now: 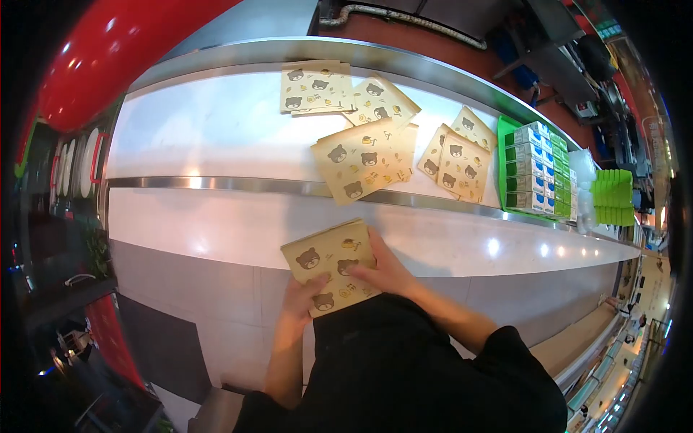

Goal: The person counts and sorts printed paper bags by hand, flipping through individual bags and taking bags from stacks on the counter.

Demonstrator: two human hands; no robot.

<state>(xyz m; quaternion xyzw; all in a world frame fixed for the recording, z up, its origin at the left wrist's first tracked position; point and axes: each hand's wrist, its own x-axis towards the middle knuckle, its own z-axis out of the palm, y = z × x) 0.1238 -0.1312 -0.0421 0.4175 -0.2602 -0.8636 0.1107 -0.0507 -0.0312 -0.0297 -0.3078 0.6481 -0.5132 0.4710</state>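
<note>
The left fingers (316,284) and right fingers (364,273) pinch the paper stack (333,249) between them, thumbs on top. It looks light, creasable, its layers likely slippery; opposite edges seem the best hold. More papers (364,155) lie beyond the fingers, on the worktop (195,130).

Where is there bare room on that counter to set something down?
The widest bare patch of counter lies left of the bear papers, up to its left end. The lower ledge is bare on both sides of the held stack. It is crowded from the papers rightward to the green tray of cartons.
</note>
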